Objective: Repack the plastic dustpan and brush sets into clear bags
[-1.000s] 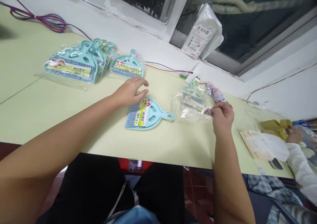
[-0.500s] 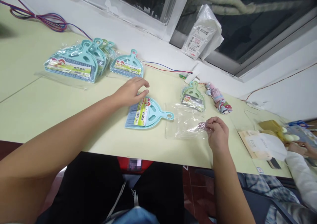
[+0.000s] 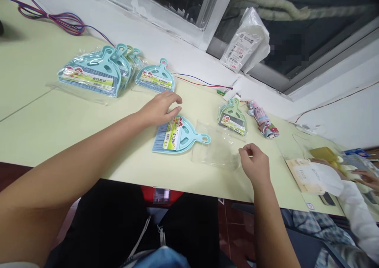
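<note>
A light-blue dustpan and brush set (image 3: pixel 188 137) with a printed label lies on the table, handle pointing right. Over its upper left edge is my left hand (image 3: pixel 161 109), thumb and fingers curved and apart, holding nothing. A clear plastic bag (image 3: pixel 217 147) lies flat just right of the handle. At the bag's right end, my right hand (image 3: pixel 256 163) has its fingers curled in and the thumb close to the forefinger. No film shows between them.
Several bagged dustpan sets (image 3: pixel 91 72) stand at the back left, beside another bagged blue set (image 3: pixel 156 76). A green set (image 3: pixel 233 116) and a folded patterned umbrella (image 3: pixel 263 119) lie back right. A co-worker's sleeve (image 3: pixel 357 208) is at far right.
The clear bag, earlier bunched in my right fingers, now lies flatter on the table. My right hand has let it go and shifted slightly left. My left hand stays by the dustpan.
</note>
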Tool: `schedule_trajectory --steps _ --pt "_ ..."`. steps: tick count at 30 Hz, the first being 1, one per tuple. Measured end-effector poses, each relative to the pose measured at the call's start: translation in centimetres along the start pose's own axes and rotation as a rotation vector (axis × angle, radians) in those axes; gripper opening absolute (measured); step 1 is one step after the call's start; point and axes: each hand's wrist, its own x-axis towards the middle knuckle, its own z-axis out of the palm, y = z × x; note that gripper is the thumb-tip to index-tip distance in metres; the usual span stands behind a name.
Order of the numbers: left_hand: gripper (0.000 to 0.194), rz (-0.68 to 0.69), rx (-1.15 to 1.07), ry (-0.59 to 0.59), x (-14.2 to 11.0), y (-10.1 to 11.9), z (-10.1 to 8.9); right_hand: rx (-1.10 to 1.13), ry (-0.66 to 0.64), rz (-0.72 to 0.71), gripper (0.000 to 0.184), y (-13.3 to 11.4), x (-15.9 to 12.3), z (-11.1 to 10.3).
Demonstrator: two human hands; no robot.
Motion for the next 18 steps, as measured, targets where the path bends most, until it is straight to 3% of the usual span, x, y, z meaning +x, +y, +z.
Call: schedule_trajectory --steps 3,6,9,13,18 --pt "0.029 -0.003 0.002 -0.007 0.0 -0.1 0.1 -0.138 0.055 -0.199 0.016 -2.8 0.6 -0.5" --pt "0.029 -0.007 0.002 0.0 0.0 -0.2 0.2 -0.008 -0.168 -0.458 0.025 -6.6 1.8 0.6" --pt "0.029 -0.011 -0.003 0.007 0.0 -0.3 0.1 -0.028 -0.404 -0.65 0.04 -9.9 3.2 2.8" --pt "0.029 -0.021 0.001 0.016 0.0 -0.5 0.0 -0.131 -0.607 -0.685 0.037 -11.8 4.4 5.4" --pt "0.028 -0.016 0.002 0.01 0.1 -0.9 0.0 -0.139 -0.61 -0.651 0.024 -11.6 4.3 5.9"
